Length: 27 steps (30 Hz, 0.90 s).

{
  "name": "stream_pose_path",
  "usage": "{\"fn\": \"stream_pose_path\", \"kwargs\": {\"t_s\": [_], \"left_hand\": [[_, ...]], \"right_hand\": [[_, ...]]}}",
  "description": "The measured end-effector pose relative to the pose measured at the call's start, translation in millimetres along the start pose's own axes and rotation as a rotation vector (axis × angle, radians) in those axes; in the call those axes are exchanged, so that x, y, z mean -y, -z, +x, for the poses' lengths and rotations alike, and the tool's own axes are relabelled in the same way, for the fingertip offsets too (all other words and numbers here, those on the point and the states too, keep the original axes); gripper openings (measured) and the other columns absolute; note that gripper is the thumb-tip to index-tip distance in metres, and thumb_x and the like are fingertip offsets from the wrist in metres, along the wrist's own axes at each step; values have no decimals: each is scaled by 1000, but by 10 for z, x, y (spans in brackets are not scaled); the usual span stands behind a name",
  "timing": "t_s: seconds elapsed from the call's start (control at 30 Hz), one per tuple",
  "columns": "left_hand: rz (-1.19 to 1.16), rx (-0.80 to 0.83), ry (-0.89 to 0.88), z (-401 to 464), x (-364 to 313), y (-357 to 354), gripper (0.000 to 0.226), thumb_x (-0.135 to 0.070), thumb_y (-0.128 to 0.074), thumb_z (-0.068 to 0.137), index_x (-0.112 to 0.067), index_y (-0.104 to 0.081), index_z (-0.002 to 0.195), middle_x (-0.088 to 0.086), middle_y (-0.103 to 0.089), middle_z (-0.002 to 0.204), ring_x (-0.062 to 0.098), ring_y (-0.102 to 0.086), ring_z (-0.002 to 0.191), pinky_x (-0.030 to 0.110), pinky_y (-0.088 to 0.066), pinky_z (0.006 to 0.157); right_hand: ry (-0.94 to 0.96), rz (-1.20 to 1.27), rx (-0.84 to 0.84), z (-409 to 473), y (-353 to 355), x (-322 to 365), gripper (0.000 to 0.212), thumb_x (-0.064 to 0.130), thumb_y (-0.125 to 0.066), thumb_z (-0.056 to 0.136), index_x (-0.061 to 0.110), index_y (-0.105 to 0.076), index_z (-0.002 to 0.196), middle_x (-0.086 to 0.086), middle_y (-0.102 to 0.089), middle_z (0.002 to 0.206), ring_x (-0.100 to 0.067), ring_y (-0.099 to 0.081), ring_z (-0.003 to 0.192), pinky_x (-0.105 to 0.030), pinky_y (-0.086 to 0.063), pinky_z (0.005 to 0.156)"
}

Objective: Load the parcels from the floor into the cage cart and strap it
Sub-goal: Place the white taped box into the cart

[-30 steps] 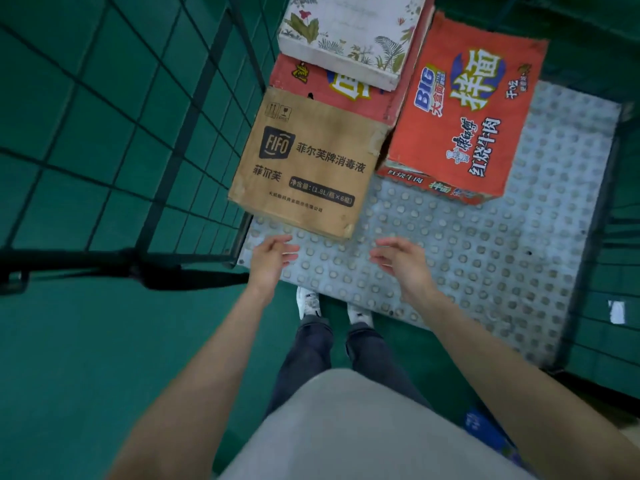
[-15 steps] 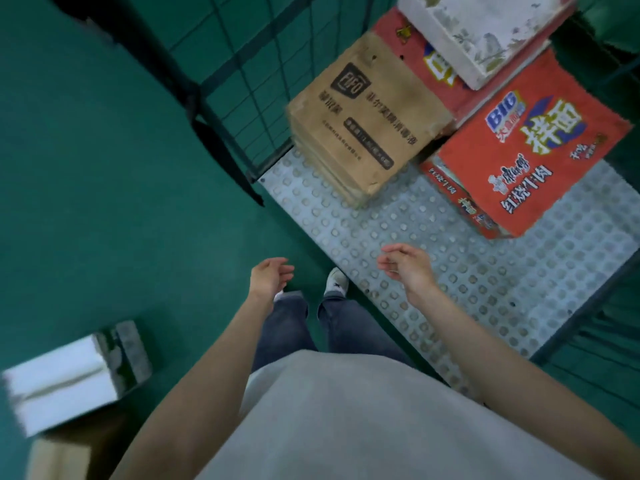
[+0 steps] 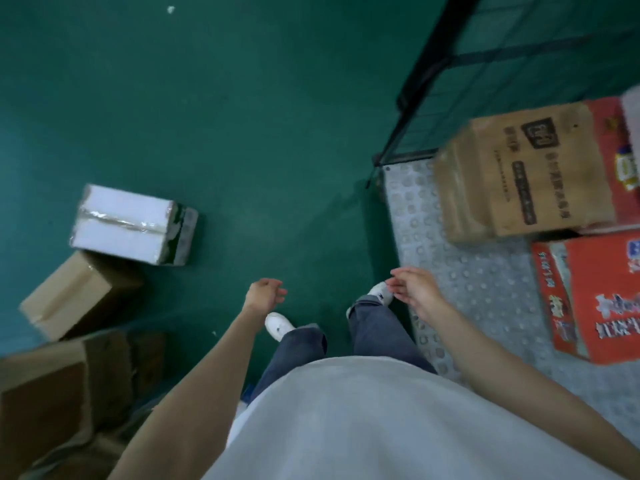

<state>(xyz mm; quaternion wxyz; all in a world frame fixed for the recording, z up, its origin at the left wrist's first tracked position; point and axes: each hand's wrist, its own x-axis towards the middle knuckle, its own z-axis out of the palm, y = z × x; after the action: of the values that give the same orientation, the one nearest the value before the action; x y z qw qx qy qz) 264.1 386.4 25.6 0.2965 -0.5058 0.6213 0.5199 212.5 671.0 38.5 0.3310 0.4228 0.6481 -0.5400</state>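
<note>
Standing at the cart's open near edge, the person is facing the parcels waiting on the floor [image 3: 242, 98] to the left. Both grips are carrying nothing: the left hand [image 3: 264, 295] is hanging with fingers loosely curled, and the right hand [image 3: 414, 289] is hovering over the cart deck [image 3: 485, 292], fingers relaxed and apart.

Parcels awaiting loading: a white box [image 3: 128, 223] is lying at far left, a small brown box [image 3: 69, 296] is sitting just beside it on the near side, tilted, and larger brown cartons [image 3: 52, 393] are crowding the near left corner. Already on the deck: a brown carton [image 3: 526, 174] against the mesh wall [image 3: 502, 64], with a red carton [image 3: 595, 296] to its near side and apart from it. No strap is showing in this view.

Risks noted:
- The right foot [image 3: 381, 292] is sitting at the deck edge; stepping off carelessly is inviting a trip.
- The tilted small box is probably resting on a neighbour, so lifting the wrong one first is likely to be tipping it.
- The cartons at near left are looking crumpled; gripping by a weak flap is risking a tear and a drop.
- The brown carton on the deck is appearing skewed, so stacking on it unsquared is risking a slide before strapping.
</note>
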Motion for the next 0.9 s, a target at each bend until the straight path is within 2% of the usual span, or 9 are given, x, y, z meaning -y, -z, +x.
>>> {"fn": "stream_pose_path", "kwargs": {"t_s": [0.03, 0.07, 0.13, 0.17, 0.27, 0.43, 0.57, 0.73, 0.9], "left_hand": [[-92, 7, 48, -24, 77, 150, 30, -9, -43, 102, 6, -56, 124, 6, -69, 78, 14, -59, 61, 21, -43, 53], [-168, 17, 89, -40, 147, 275, 28, -8, -42, 102, 4, -56, 123, 11, -73, 86, 15, -61, 62, 22, -44, 52], [-264, 31, 130, -55, 300, 590, 30, -8, -38, 103, 0, -55, 127, 19, -67, 118, 21, -62, 79, 24, -43, 59], [-282, 37, 131, -52, 349, 713, 32, -8, -37, 104, 0, -54, 129, 19, -64, 125, 22, -61, 82, 23, -42, 60], [-350, -3, 108, 41, 543, 1216, 32, -11, -37, 104, -2, -56, 128, 15, -66, 117, 14, -60, 74, 21, -43, 62], [-393, -110, 62, 138, 799, 1998, 27, -13, -38, 102, -5, -59, 118, -1, -63, 85, 11, -56, 72, 21, -41, 64], [-529, -180, 54, 244, 907, 2497, 20, -13, -40, 102, -9, -58, 107, 0, -63, 85, 12, -57, 72, 23, -41, 65], [-621, -277, 47, 552, 819, 2928, 21, -14, -41, 100, -9, -61, 106, 1, -65, 86, 14, -58, 75, 27, -44, 75], [-699, -319, 56, 955, 445, 3290, 22, -14, -41, 99, -11, -62, 102, 2, -67, 87, 14, -59, 74, 26, -44, 70]], "right_hand": [[20, -50, 18, -26, -186, 15, 16, 3, -50, 97, 11, -61, 88, -5, -66, 64, -13, -61, 52, -24, -41, 56], [36, -94, 36, -53, -357, 26, 16, 3, -50, 97, 10, -61, 88, -7, -65, 68, -14, -60, 54, -24, -41, 56], [51, -199, 80, -119, -788, 4, 15, 5, -50, 97, 11, -61, 89, -8, -65, 73, -17, -60, 61, -24, -41, 57], [49, -249, 101, -145, -957, -8, 15, 6, -50, 97, 12, -62, 90, -7, -66, 74, -17, -61, 64, -24, -42, 58], [57, -357, 161, -247, -1606, 2, 14, 9, -52, 98, 12, -64, 92, -7, -69, 79, -19, -65, 70, -26, -47, 62], [131, -462, 279, -512, -2609, 92, 13, 6, -52, 97, 10, -64, 93, -7, -69, 77, -19, -64, 69, -26, -48, 62], [173, -523, 361, -644, -3370, 262, 15, 4, -51, 97, 10, -63, 90, -7, -68, 75, -20, -64, 67, -27, -46, 61], [242, -636, 430, -662, -4192, 562, 18, 0, -48, 96, 9, -62, 89, -8, -67, 75, -18, -62, 64, -25, -45, 59], [310, -760, 491, -550, -5096, 1009, 20, -1, -45, 95, 8, -62, 92, -8, -68, 77, -16, -63, 65, -24, -46, 60]]}}
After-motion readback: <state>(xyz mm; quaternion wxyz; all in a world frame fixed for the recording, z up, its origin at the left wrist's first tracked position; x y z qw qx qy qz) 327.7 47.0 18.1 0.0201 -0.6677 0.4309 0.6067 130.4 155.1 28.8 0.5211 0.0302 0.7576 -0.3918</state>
